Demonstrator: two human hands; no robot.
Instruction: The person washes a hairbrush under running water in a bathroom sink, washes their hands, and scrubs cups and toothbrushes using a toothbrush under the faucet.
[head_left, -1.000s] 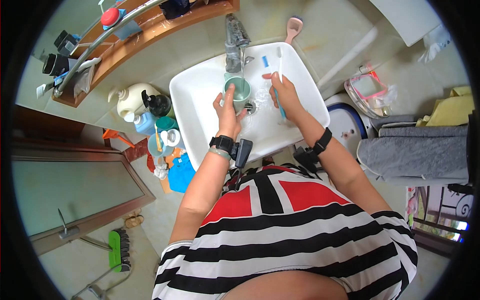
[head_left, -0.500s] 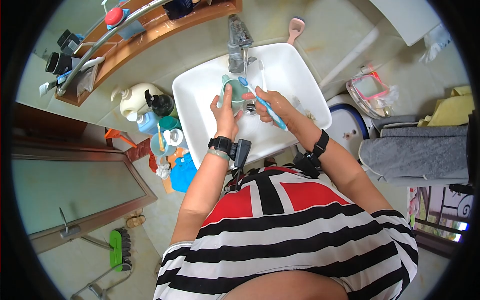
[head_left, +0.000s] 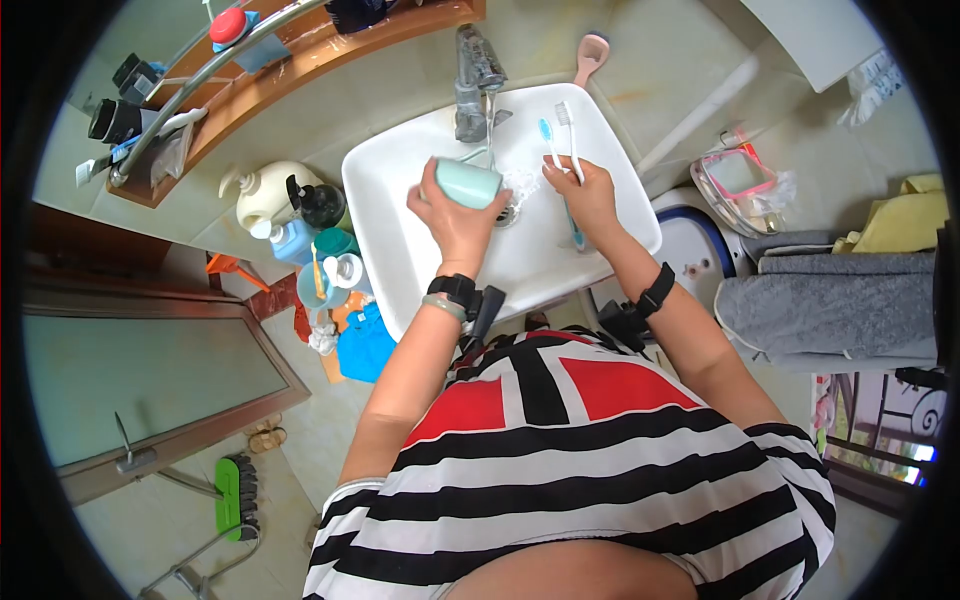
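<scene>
My left hand (head_left: 456,228) is wrapped round a pale green cup (head_left: 468,183), which lies tipped on its side over the sink (head_left: 378,200). Beneath the faucet (head_left: 479,72) a stream of water falls beside the cup, and splashed water shows near the drain (head_left: 508,215). To the right, my right hand (head_left: 590,197) grips two toothbrushes with their heads pointing up and away from me. One is a white toothbrush (head_left: 571,140); the other is a blue toothbrush (head_left: 551,145), its handle emerging below the hand. The fingers hide the middle of both handles.
Left of the sink stand several bottles, among them a cream pump bottle (head_left: 272,198) and a black one (head_left: 318,205). A wooden shelf (head_left: 300,75) with a metal rail curves above. A pink brush (head_left: 592,55) lies behind the sink; a toilet (head_left: 700,245) is at right.
My left hand has tipped the cup over onto its side. My right hand has moved right, away from the cup, and a white toothbrush now shows beside the blue one in it.
</scene>
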